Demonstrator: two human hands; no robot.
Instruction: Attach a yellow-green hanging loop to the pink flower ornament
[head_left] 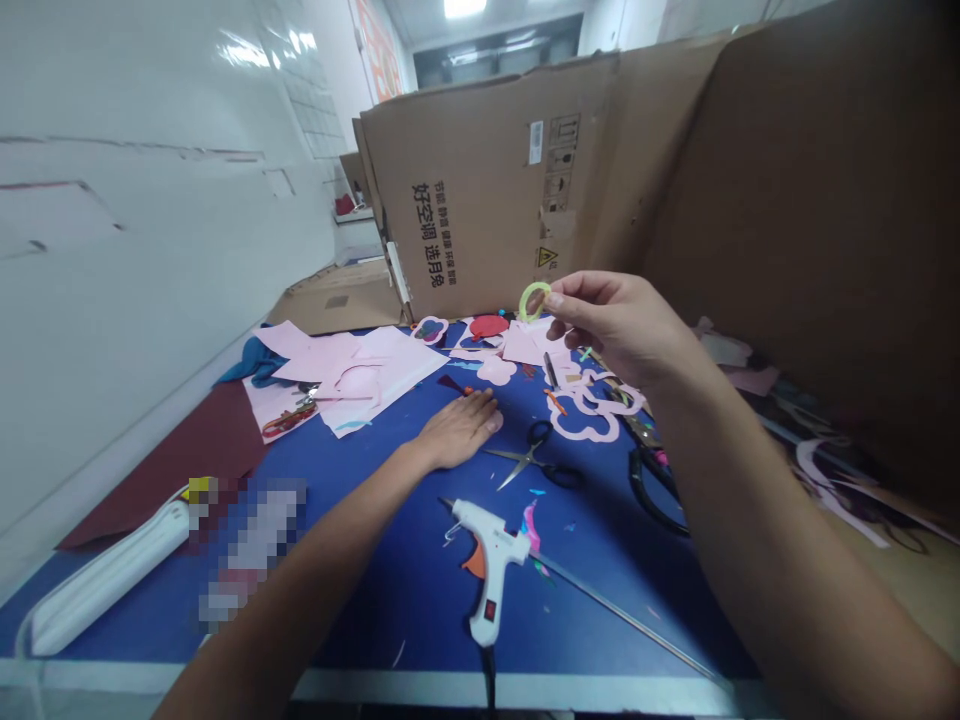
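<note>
My right hand is raised above the far part of the table, thumb and fingers pinching a thin yellow-green ring by its edge. What the ring is made of is unclear. Palm down, my left hand lies flat on the blue table with its fingers stretched out. A small dark red piece with an orange bit lies just beyond those fingers. To the right of the left hand are open scissors with black handles. Nearer to me lies a white glue gun with an orange trigger.
Pink paper sheets and cut-out pink outlines spread over the back. A red balloon-like shape lies among them. Dark red paper and a white device are left. Cardboard stands behind; a thin rod lies front right.
</note>
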